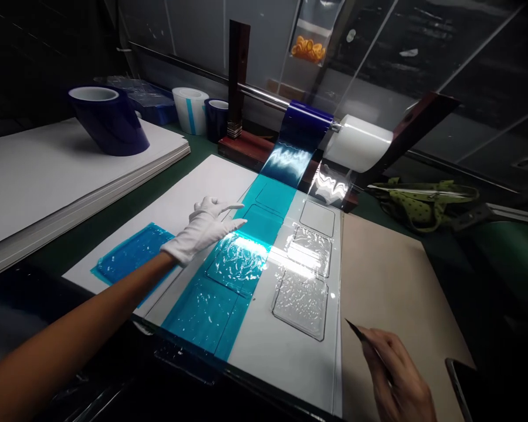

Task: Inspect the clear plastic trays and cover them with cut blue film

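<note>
My left hand (207,227), in a white glove, is over the left edge of a strip of blue film (211,313). Its index finger and thumb are stretched apart and it holds nothing; whether the fingertips touch the film I cannot tell. The strip runs down from a blue film roll (310,114) across outlined rectangles on the work surface. At the lower right, my right hand (398,372) is closed around a dark pointed blade (355,329), tip toward the upper left. Clear film with bubbly patches (301,305) lies between the blue strip and this hand.
A stack of white sheets (22,181) bears a dark blue roll (110,126) at left. A wooden stand (237,76) carries the film rolls, including a clear one (361,143). Blue film pieces (134,252) lie left, brown board (391,275) right, a phone-like object (462,387) lower right.
</note>
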Tool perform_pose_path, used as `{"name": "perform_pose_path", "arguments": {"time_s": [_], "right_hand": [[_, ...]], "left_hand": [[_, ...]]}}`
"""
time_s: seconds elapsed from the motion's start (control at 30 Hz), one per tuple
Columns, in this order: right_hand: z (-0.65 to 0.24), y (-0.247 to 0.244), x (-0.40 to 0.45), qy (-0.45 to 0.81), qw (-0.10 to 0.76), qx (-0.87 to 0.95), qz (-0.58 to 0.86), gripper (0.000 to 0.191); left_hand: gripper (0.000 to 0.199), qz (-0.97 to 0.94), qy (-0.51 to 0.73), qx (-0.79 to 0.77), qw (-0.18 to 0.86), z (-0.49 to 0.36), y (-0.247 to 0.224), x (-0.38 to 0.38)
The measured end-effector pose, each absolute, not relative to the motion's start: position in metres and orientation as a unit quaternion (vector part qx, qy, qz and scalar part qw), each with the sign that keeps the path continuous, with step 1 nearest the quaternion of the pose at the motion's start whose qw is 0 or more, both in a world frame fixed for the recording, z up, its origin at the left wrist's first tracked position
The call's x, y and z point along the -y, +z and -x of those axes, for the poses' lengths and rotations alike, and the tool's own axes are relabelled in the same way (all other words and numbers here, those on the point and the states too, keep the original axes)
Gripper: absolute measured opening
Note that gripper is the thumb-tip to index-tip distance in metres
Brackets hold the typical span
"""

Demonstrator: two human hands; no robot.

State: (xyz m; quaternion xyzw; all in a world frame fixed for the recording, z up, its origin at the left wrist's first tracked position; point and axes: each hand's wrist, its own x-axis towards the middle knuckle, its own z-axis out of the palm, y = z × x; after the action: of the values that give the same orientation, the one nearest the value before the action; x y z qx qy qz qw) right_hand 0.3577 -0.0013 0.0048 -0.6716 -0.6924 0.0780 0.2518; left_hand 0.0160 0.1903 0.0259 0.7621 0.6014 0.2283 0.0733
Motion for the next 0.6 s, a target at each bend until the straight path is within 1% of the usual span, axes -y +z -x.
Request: {"name": "perform_pose_path", "arguments": {"time_s": [0.07, 0.13, 0.2, 0.27, 0.4, 0.6], "right_hand": [[-0.356, 0.005, -0.018, 0.039, 0.214, 0.713, 0.666, 0.029], [-0.349, 0.006, -0.043, 0.015, 0.197, 0.727, 0.658, 0.027], [-0.339, 0.007, -0.070, -0.002, 0.177, 0.748, 0.640, 0.023], [-0.328, 0.008, -0.097, -0.013, 0.138, 0.771, 0.622, 0.023], [-0.306, 0.008, -0.137, -0.008, 0.078, 0.805, 0.589, 0.018], [-0.291, 0.008, -0.158, -0.004, 0.018, 0.833, 0.552, 0.017]], "left_hand": [[0.034, -0.777, 0.218, -0.587, 0.065, -0.031, 0.025, -0.175], [0.030, -0.805, 0.199, -0.556, 0.051, -0.051, 0.020, -0.157], [0.030, -0.834, 0.174, -0.522, 0.035, -0.071, 0.010, -0.143], [0.030, -0.858, 0.144, -0.492, 0.020, -0.088, -0.001, -0.135], [0.025, -0.876, 0.087, -0.474, 0.000, -0.109, -0.014, -0.138], [0.031, -0.876, 0.060, -0.478, -0.029, -0.111, -0.017, -0.143]]}}
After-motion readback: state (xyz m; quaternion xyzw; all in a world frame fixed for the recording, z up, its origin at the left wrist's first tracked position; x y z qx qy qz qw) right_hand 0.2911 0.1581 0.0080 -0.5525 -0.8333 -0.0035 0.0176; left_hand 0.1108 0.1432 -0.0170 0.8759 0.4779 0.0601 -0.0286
